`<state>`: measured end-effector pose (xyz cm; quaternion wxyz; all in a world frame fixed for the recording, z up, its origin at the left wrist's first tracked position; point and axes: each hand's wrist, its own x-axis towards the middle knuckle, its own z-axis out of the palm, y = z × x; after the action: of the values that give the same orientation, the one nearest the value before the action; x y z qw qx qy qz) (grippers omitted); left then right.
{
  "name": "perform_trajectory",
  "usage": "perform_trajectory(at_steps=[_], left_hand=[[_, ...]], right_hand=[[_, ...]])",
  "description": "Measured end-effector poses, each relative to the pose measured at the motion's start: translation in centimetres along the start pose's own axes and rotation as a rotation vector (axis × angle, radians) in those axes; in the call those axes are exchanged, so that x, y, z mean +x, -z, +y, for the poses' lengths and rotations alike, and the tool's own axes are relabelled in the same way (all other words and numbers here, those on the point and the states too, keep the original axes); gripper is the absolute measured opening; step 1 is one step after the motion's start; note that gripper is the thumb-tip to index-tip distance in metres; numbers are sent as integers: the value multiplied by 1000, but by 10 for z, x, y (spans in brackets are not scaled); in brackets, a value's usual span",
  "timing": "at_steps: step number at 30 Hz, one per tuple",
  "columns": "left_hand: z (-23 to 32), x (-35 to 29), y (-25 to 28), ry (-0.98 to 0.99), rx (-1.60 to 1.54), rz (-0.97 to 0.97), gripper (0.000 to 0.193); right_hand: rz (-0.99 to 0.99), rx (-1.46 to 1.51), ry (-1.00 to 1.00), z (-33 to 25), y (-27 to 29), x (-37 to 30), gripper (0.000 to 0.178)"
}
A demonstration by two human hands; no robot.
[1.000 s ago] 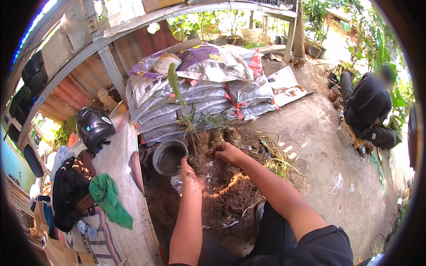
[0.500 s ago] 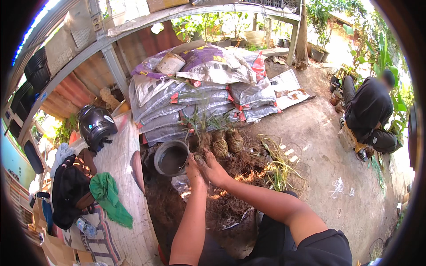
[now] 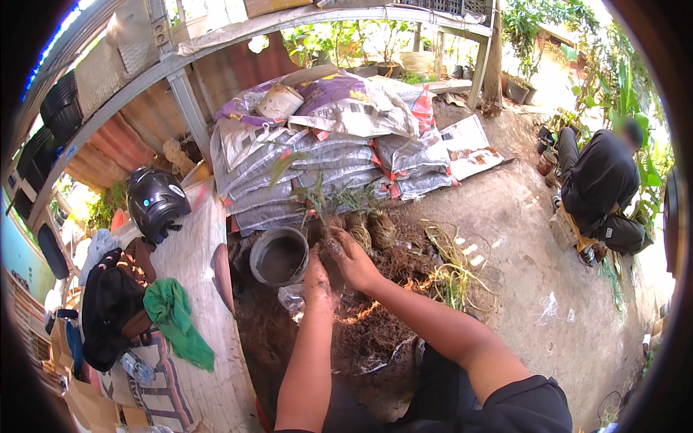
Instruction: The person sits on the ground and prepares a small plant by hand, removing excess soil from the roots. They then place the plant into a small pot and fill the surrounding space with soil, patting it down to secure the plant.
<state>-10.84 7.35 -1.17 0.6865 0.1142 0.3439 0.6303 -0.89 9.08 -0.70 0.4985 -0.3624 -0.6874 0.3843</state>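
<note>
Both my hands are closed around the soil-covered root ball of a seedling (image 3: 322,209). My left hand (image 3: 317,276) presses its left side, and my right hand (image 3: 349,258) cups it from the right. Thin green leaves rise above my fingers, partly smeared by motion. Most of the root ball is hidden by my hands. Just left of my left hand stands a dark round bucket (image 3: 280,257) with murky grey contents. Beyond my right hand sit two bound root balls (image 3: 382,229) with leafy tops. Loose brown root fibre (image 3: 382,317) lies under my forearms.
Stacked grey sacks (image 3: 339,155) rise behind the plants. Yellowish fibre strips (image 3: 455,267) lie to the right. On the left bench are a black helmet (image 3: 157,204), a green cloth (image 3: 177,321) and a plastic bottle (image 3: 138,366). A person in dark clothes (image 3: 600,180) sits at the far right.
The seedling's leaves have swung to the left and blurred. My hands have parted slightly around its root ball, and my right hand has shifted a little up and right.
</note>
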Motion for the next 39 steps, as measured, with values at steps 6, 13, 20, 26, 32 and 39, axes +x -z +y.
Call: perform_trajectory(at_steps=[6, 13, 20, 26, 32, 39], left_hand=[[-9, -6, -6, -32, 67, 113, 39], [-3, -2, 3, -64, 57, 46, 48], [-4, -6, -5, -37, -9, 17, 43], [-9, 6, 6, -110, 153, 133, 44], [-17, 21, 17, -46, 370, 197, 47], [4, -14, -12, 113, 127, 6, 60]], right_hand=[[112, 90, -151, 0, -10, -7, 36], [-31, 29, -108, 9, -11, -3, 38], [238, 210, -41, 9, -23, -9, 75], [174, 128, -354, -4, -17, -7, 61], [224, 262, -369, 16, -17, -4, 42], [410, 172, -484, 8, -10, -1, 61]])
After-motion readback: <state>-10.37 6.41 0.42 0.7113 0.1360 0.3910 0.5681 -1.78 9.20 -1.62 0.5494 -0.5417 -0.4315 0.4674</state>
